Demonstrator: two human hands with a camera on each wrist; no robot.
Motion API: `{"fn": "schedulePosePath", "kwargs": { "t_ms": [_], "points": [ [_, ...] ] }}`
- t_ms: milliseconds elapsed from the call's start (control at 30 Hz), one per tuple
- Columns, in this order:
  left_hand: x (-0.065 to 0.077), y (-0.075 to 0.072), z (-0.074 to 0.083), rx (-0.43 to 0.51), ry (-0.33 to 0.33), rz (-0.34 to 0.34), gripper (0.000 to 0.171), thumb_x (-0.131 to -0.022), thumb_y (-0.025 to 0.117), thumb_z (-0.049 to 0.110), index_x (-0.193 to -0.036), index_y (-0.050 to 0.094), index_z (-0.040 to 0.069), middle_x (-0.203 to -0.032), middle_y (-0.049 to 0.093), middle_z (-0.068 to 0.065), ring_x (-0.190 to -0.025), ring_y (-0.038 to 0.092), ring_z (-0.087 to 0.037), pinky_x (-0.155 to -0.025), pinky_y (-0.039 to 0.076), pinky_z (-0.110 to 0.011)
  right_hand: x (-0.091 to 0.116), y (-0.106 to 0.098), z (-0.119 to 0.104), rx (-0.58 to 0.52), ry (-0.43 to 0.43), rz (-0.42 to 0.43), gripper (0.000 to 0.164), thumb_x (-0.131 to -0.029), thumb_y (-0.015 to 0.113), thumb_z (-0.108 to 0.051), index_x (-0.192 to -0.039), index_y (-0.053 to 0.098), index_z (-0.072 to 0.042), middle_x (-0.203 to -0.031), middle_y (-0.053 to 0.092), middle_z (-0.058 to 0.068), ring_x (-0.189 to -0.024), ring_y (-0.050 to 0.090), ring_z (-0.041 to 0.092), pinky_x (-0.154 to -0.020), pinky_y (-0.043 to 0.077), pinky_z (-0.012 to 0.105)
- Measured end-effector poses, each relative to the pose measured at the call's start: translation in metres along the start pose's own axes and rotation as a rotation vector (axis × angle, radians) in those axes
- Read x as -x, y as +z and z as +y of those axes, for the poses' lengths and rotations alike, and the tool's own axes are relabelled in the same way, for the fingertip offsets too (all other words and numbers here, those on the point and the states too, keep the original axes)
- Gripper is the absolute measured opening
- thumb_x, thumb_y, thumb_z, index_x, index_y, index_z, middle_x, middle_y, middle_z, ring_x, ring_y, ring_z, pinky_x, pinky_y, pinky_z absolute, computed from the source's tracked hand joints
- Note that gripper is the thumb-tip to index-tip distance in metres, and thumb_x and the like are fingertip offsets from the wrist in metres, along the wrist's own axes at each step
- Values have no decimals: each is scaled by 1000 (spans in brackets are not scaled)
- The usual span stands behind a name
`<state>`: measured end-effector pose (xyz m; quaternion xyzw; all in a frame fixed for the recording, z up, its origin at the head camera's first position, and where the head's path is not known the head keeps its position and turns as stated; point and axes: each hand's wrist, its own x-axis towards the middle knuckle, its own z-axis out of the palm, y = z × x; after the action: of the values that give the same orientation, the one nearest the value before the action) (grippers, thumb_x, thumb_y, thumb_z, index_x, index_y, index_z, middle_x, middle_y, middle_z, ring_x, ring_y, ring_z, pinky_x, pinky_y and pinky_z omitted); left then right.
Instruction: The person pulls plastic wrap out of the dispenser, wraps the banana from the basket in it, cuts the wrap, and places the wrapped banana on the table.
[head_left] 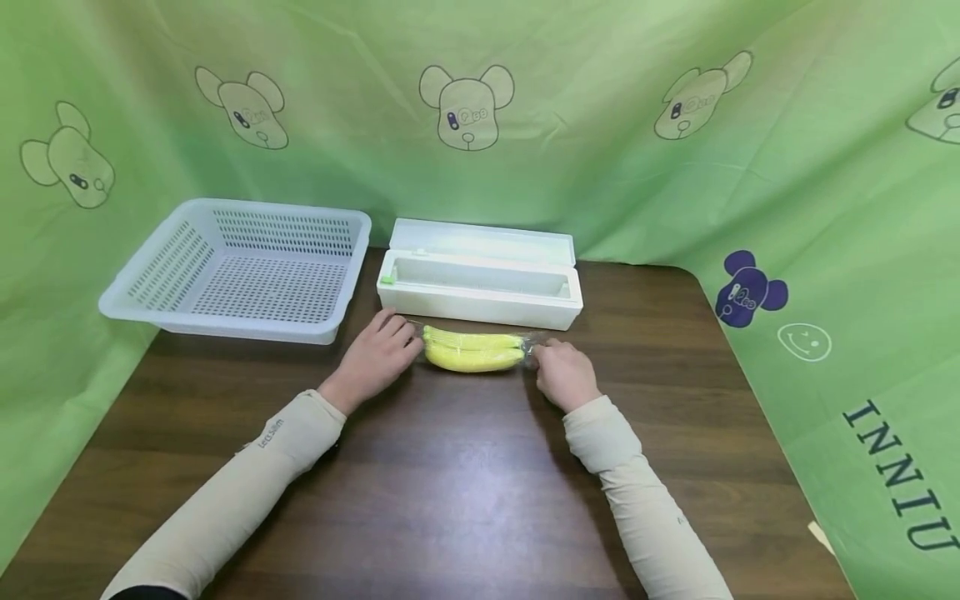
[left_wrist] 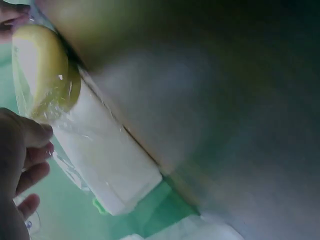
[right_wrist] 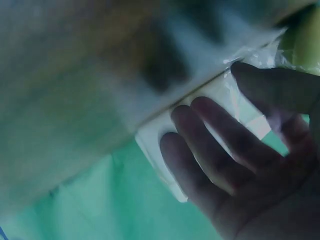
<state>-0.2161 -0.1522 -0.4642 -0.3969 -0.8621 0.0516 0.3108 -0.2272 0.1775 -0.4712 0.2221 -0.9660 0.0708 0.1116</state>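
Yellow bananas point(head_left: 472, 354), bundled in clear cling film, lie across the middle of the table; in the left wrist view the bananas point(left_wrist: 47, 65) show rounded under shiny film. At their left end my left hand point(head_left: 378, 354) pinches the gathered cling film point(left_wrist: 65, 127) between thumb and fingers. My right hand point(head_left: 566, 373) grips the film's other end, right beside the banana tips. Seen from the right wrist, film point(right_wrist: 240, 100) runs by the thumb while the other fingers of that hand point(right_wrist: 250, 170) stretch out loosely.
Just behind the bananas stands a long white cling film box point(head_left: 480, 310), its lid point(head_left: 483, 239) raised and a green piece at its left end. A white perforated basket point(head_left: 348, 287) sits at the back left. Green printed cloth point(head_left: 562, 167) hangs around the dark wooden table point(head_left: 465, 500).
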Motion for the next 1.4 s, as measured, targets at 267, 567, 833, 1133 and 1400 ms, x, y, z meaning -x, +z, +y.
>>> {"fn": "schedulePosePath", "kwargs": {
  "t_ms": [267,567,833,1133,1400],
  "points": [
    [2,-14,12,228,-277,-154,23,-95,66,13,-114,74,4,-110,72,-9,-108,61,-28,-104,40,-49,2,-7,4,-150,17,-173,8,-85,71,-3,-92,72,-3,-95,67,15,-90,65,38,-77,55,52],
    [-3,-38,5,472,-556,31,27,-95,61,4,-120,71,0,-116,71,-16,-109,65,-35,-96,45,-52,16,-47,10,-470,188,-25,45,-99,63,-17,-139,56,1,-139,56,24,-127,52,43,-107,38,57],
    [-17,-20,28,579,-488,-395,79,-102,60,39,-158,23,-3,-161,26,-23,-149,21,-39,-117,18,-59,3,-30,-29,-368,47,-256,82,-100,62,-40,-157,23,4,-161,21,27,-147,20,47,-110,26,68],
    [-15,-12,46,872,-592,-443,92,-101,62,37,-159,3,-2,-166,9,-18,-152,7,-36,-120,6,-55,17,-23,-26,-306,98,-327,85,-98,66,-36,-155,22,8,-161,18,29,-149,12,47,-108,26,71],
    [-16,-6,51,996,-709,-376,87,-103,57,38,-160,3,0,-166,5,-20,-152,3,-37,-119,4,-59,21,-20,-22,-421,124,-372,86,-99,64,-34,-157,16,6,-163,12,27,-150,8,43,-107,21,75]
  ]
}}
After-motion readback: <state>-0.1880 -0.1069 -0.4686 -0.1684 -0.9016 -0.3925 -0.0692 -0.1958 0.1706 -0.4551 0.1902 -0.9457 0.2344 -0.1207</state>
